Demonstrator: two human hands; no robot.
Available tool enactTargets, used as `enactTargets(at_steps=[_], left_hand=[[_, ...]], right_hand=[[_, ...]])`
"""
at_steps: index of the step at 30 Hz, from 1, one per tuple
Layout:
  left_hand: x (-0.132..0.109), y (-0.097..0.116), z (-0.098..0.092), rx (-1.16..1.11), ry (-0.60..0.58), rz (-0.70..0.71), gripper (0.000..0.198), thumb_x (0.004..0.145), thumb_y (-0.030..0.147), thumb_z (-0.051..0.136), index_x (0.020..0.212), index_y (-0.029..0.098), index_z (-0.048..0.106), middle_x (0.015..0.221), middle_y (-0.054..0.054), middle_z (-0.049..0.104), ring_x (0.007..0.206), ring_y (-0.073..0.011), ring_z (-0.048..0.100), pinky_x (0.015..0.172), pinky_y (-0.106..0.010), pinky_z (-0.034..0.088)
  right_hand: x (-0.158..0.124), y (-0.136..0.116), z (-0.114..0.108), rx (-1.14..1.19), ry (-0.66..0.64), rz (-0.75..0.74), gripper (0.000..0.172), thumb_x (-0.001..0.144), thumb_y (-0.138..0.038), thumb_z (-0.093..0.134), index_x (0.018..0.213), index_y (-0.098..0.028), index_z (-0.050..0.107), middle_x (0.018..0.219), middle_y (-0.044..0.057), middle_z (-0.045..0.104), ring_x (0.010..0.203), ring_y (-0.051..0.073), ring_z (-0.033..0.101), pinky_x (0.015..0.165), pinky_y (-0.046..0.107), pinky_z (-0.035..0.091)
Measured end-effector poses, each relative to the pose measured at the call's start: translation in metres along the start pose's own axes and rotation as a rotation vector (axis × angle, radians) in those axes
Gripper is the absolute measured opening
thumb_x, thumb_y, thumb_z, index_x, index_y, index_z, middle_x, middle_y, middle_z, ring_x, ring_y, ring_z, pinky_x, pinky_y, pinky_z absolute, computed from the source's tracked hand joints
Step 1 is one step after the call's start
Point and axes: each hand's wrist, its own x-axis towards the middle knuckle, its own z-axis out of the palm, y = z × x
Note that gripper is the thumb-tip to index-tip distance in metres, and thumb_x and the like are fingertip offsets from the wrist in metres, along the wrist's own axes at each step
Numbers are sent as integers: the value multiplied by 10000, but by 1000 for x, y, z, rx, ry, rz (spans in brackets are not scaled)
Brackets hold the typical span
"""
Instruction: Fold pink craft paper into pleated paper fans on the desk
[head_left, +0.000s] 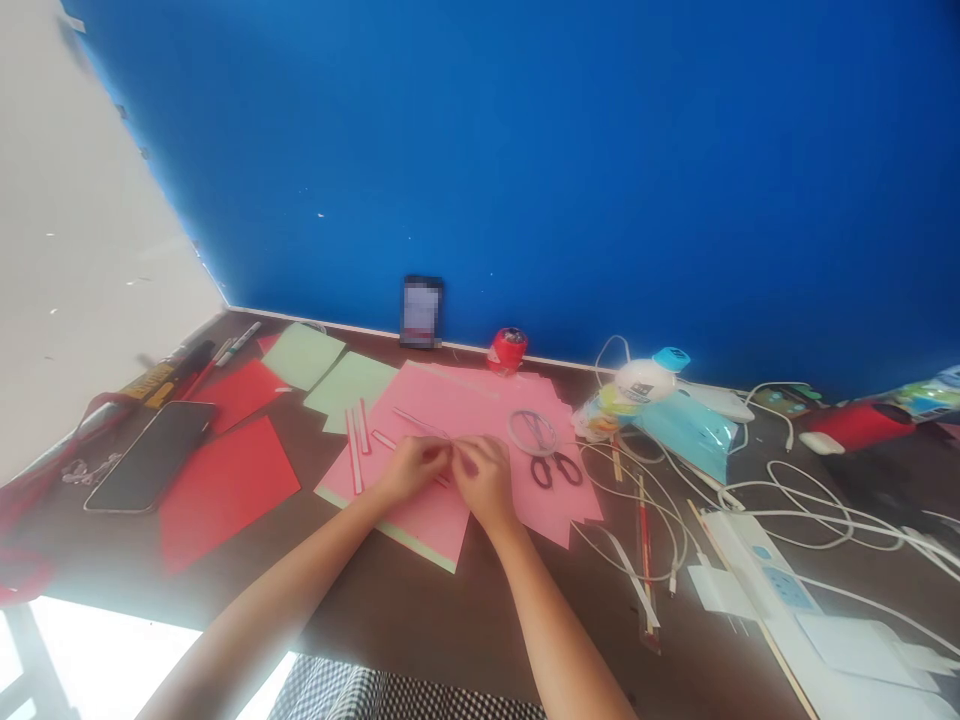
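Over a spread of pink paper (420, 390), my left hand (415, 468) and my right hand (482, 480) meet with their fingertips pinched together. A thin paper strip (420, 422) runs from the upper left into the pinched fingers; its held end is hidden. Beside my left hand lie narrow red-edged white strips (354, 450), with another strip (384, 440) partly under that hand. To the right of my right hand, dark-handled scissors (555, 470) rest on the pink paper, touching or overlapping a clear tape roll (532, 432).
Red sheets (232, 490), green sheets (352, 385) and a phone (150, 457) lie to the left. Another phone (421, 312) leans on the blue wall. Behind stands a red container (508, 350). At right are a white bottle (637, 390), tangled cables (675, 500) and a power strip (780, 575).
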Motion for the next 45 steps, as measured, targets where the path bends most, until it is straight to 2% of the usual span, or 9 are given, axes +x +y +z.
enactTargets(at_steps=[5, 13, 22, 29, 35, 41, 45], left_hand=[[0, 1, 0, -2, 8, -6, 286, 797, 229, 420, 885, 166, 685, 742, -7, 667, 678, -155, 596, 616, -223, 460], [0, 4, -3, -34, 33, -33, 278, 809, 265, 436, 849, 148, 684, 762, -25, 671, 723, -171, 594, 638, -232, 450], [0, 5, -1, -54, 62, -29, 225, 762, 228, 452, 719, 125, 647, 670, -12, 635, 655, -149, 565, 592, -215, 417], [-1, 3, 0, -41, 61, -8, 233, 756, 214, 443, 737, 132, 660, 650, 2, 620, 623, -136, 554, 561, -197, 413], [-2, 2, 1, 60, 76, 15, 252, 770, 233, 436, 734, 131, 663, 648, 5, 617, 624, -140, 552, 572, -198, 413], [-3, 4, 0, 170, 81, 41, 240, 769, 195, 418, 660, 130, 621, 537, 32, 517, 533, -100, 474, 540, -185, 354], [-2, 3, 0, 202, 104, 73, 246, 768, 204, 430, 581, 133, 575, 498, 43, 446, 501, -80, 385, 511, -185, 303]], right_hand=[[0, 0, -1, 2, 1, -5, 150, 806, -135, 495, 802, -217, 620, 761, 10, 658, 734, 165, 580, 814, 389, 406], [2, -4, -3, -1, 10, -25, 148, 807, -128, 498, 810, -216, 617, 759, 9, 658, 733, 163, 580, 803, 384, 411], [2, -4, -3, 28, 16, -11, 145, 811, -136, 503, 792, -209, 626, 749, 16, 657, 731, 166, 577, 774, 370, 416], [1, -5, -3, 105, -6, 108, 129, 805, -179, 524, 787, -216, 646, 780, 28, 671, 774, 187, 595, 786, 388, 429], [1, -5, -3, 337, -40, 307, 111, 777, -207, 551, 788, -209, 662, 804, 42, 667, 773, 185, 620, 729, 344, 491], [2, -6, -3, 444, -55, 408, 115, 757, -223, 576, 798, -198, 679, 834, 50, 670, 795, 182, 628, 719, 326, 515], [1, -9, -2, 439, -33, 408, 127, 750, -231, 577, 794, -201, 692, 823, 53, 676, 776, 184, 632, 698, 323, 522]])
